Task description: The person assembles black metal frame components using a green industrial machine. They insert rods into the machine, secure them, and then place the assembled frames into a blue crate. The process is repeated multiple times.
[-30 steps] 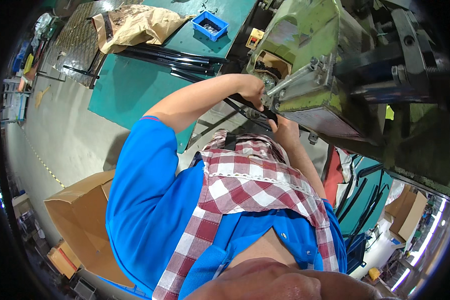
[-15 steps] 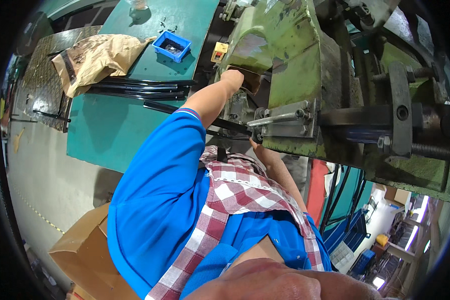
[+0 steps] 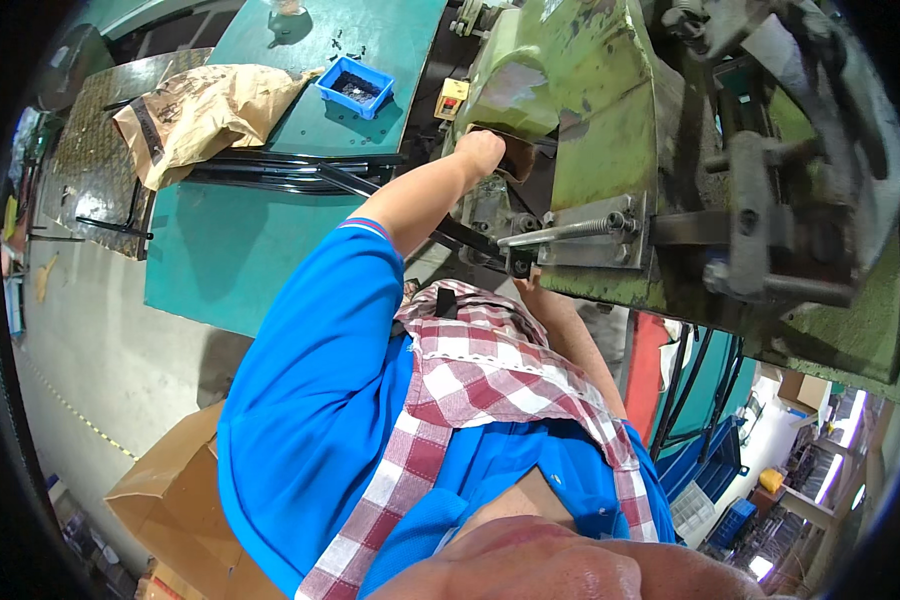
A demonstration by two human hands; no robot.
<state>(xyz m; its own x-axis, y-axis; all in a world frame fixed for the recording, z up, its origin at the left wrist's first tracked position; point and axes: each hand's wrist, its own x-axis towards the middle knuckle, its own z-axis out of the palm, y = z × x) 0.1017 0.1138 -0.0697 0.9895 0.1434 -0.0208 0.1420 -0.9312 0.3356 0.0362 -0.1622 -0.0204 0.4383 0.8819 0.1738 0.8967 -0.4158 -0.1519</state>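
Black tube (image 3: 460, 234) near the fingers of the right hand (image 3: 531, 284) could tilt if weakly supported, with the left hand (image 3: 482, 150) at the carton (image 3: 519, 160); whether either grips, I cannot tell.

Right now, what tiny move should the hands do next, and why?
Perhaps draw the left hand gently back from the small box: its fingertips are hidden there, while the right hand, partly hidden by the machine, is near the black bar's end.
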